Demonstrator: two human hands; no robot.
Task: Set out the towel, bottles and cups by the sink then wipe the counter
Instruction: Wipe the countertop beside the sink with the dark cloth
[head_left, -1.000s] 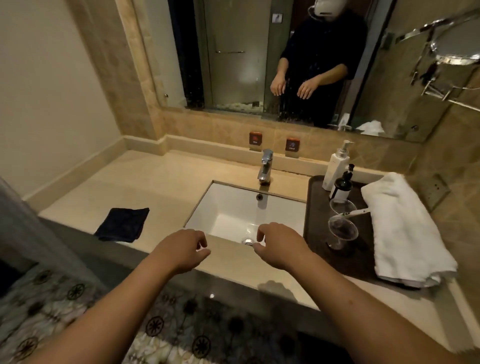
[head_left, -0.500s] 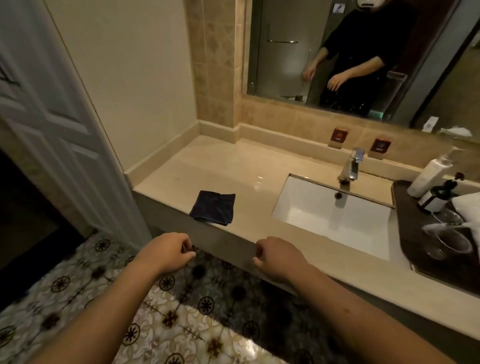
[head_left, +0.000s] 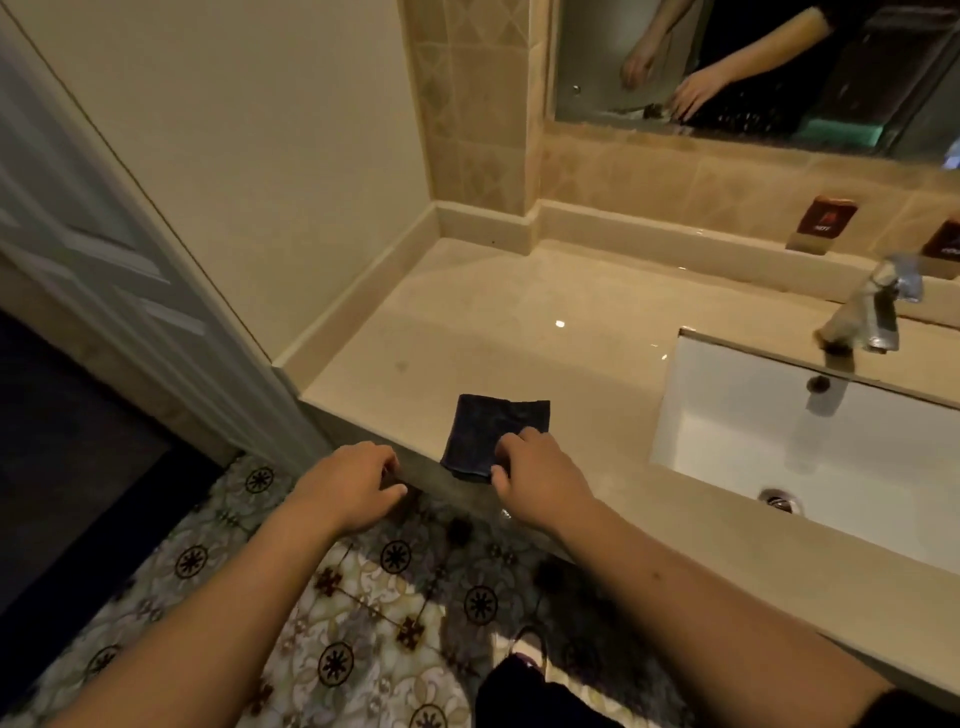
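A small dark folded cloth (head_left: 491, 434) lies flat on the beige counter (head_left: 519, 332), at its front edge left of the sink (head_left: 810, 441). My right hand (head_left: 540, 475) is on the cloth's near right corner, fingers curled over it and thumb against its front edge. My left hand (head_left: 353, 483) hovers just in front of the counter edge, left of the cloth, loosely curled and holding nothing. The towel, bottles and cups are outside this view.
A chrome tap (head_left: 867, 312) stands behind the sink. Two small red signs (head_left: 826, 218) lean on the back ledge under the mirror (head_left: 753, 67). A grey door (head_left: 104, 249) stands at the left. Patterned floor tiles (head_left: 363, 597) lie below.
My view has swung left, away from the tray with the towel, bottles and cups. My right hand has moved forward onto the dark cloth; my left hand has come up to the counter edge.
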